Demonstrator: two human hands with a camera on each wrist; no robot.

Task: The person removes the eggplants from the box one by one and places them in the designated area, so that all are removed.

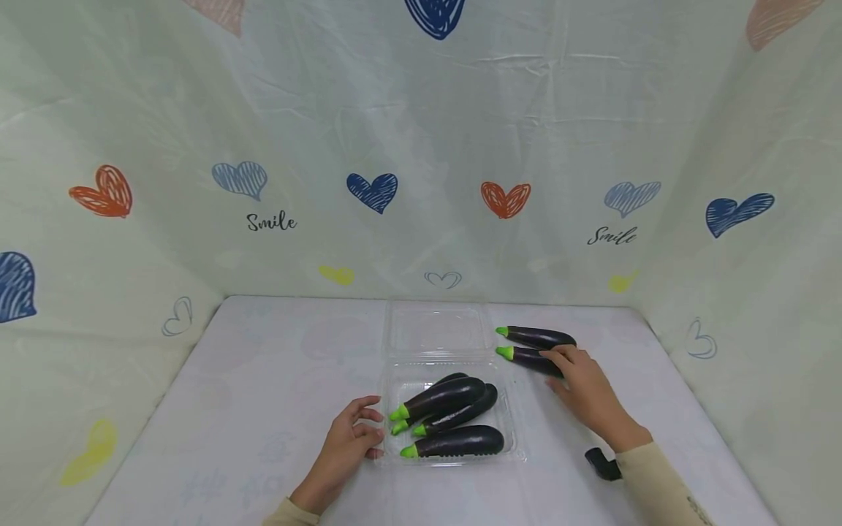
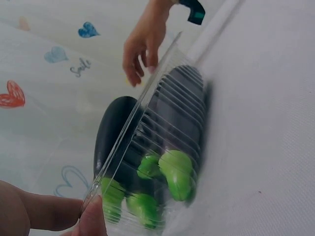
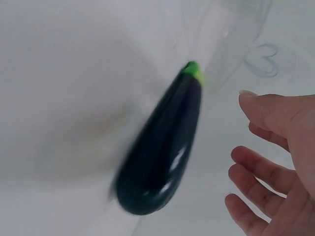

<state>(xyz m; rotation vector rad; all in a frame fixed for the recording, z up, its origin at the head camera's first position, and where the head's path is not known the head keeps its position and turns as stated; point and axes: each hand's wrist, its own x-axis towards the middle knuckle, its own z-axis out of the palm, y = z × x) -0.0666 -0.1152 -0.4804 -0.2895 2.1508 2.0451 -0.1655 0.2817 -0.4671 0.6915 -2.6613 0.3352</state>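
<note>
A clear plastic clamshell container (image 1: 403, 378) lies with its lid (image 1: 437, 329) folded back. Several dark eggplants (image 1: 447, 396) with bright green stem ends are inside it. My left hand (image 1: 342, 446) pinches the container's left rim between thumb and finger, as the left wrist view shows. To the right of the lid, two more eggplants lie side by side, a far one (image 1: 536, 337) and a near one (image 1: 526, 358). Over the near one, my right hand (image 1: 588, 391) hovers with fingers spread and loosely bent. In the right wrist view, a gap separates that hand from the eggplant (image 3: 160, 147).
A white cloth covers the table (image 1: 263, 380). Behind it hangs a pale curtain (image 1: 434, 146) printed with hearts and "Smile". A small black object (image 1: 601, 464) shows beside the right wrist.
</note>
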